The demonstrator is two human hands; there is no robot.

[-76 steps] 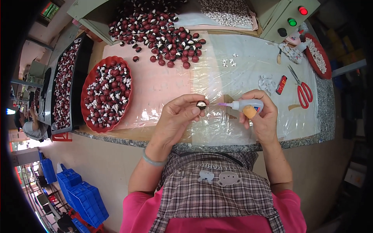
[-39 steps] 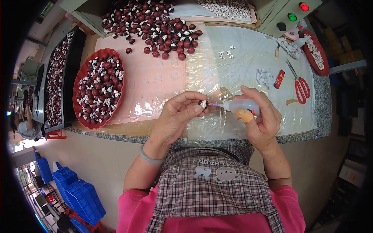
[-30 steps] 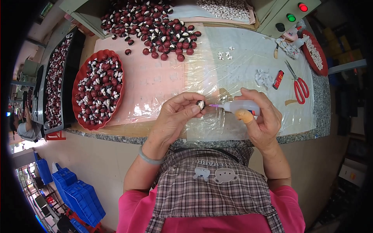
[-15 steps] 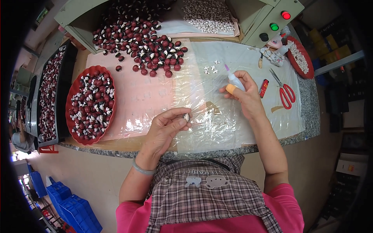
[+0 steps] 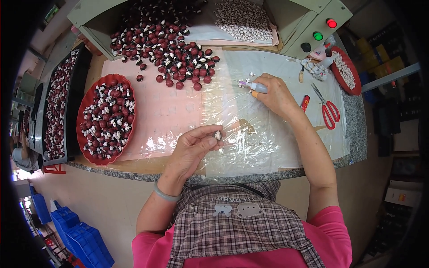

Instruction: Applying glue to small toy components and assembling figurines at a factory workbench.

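My left hand (image 5: 193,148) pinches a small dark ball with a cream-white top (image 5: 217,135) between thumb and fingertips, above the plastic-covered table. Further right and farther off, my right hand (image 5: 276,94) grips a translucent squeeze bottle (image 5: 260,87) with a thin purple tip. An orange cover (image 5: 254,94) sits on my right thumb. The bottle lies tilted with its tip pointing left, right by a few small white popcorn-like pieces (image 5: 241,83); whether the tip touches one I cannot tell. A loose pile of dark red and black balls with white patches (image 5: 187,62) spreads at the back.
A red scalloped bowl (image 5: 80,129) of balls topped with white pieces stands left, beside a black tray (image 5: 73,107). Red-handled scissors (image 5: 330,115), a red cutter (image 5: 305,102) and a red dish (image 5: 355,85) of white pieces lie right. Behind is a pale green metal housing (image 5: 308,27).
My right hand has swung the bottle down and left, so its tip went from pointing up to lying by the white pieces. My left hand has stayed nearly still with the ball.
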